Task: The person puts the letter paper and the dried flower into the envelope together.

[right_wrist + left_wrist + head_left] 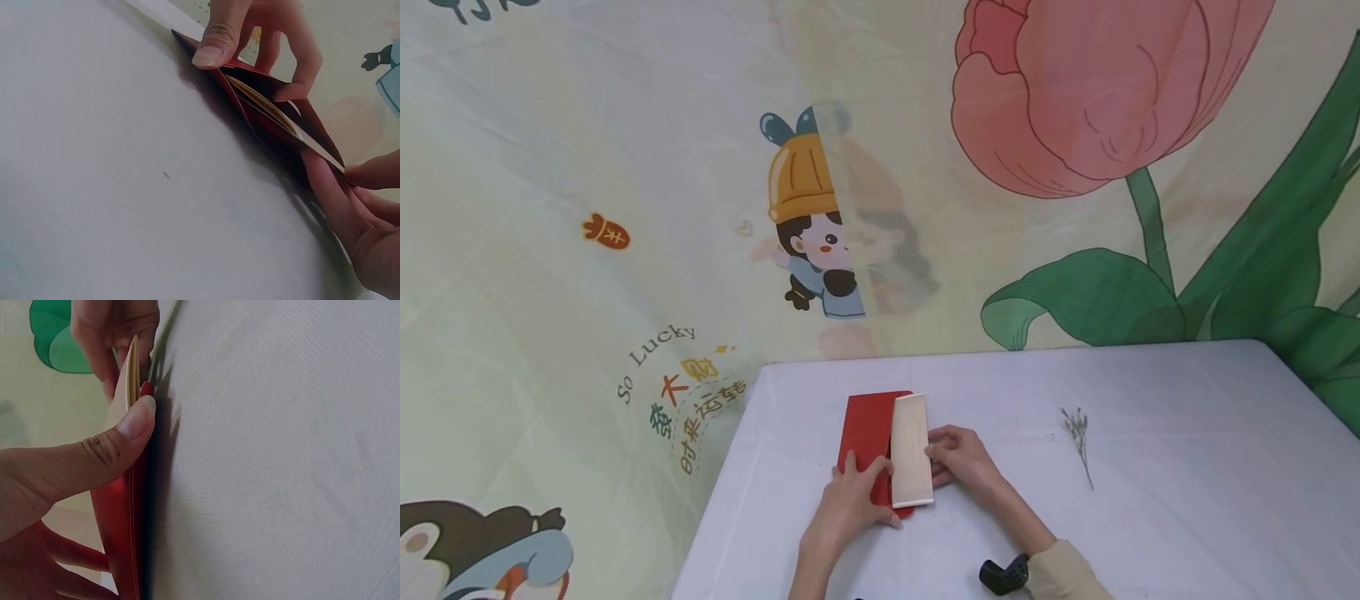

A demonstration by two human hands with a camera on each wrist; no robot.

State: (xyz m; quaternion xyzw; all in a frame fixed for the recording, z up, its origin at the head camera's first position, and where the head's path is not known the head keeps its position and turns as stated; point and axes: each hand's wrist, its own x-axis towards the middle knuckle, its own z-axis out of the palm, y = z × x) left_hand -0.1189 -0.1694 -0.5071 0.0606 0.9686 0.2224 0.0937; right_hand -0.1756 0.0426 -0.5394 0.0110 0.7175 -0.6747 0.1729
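Observation:
On the white table lies a flat red envelope [867, 425], its long open side toward the right. My left hand [846, 504] holds it, thumb at its near edge and fingers spread over its face. In the right wrist view, that hand's thumb [215, 47] and a finger stand at the two lips of the gaping mouth. Cream folded paper [912, 450], a narrow strip with several layers, sits partly inside the mouth, overlapping the red edge. My right hand [962, 458] pinches the paper's right edge between thumb and fingers.
A small dried flower sprig [1078, 437] lies on the table to the right. Near my right sleeve [1063, 575] a black device [1003, 575] is worn at the wrist. Behind the table [1150, 392] hangs a printed cloth [700, 167] with a large pink tulip.

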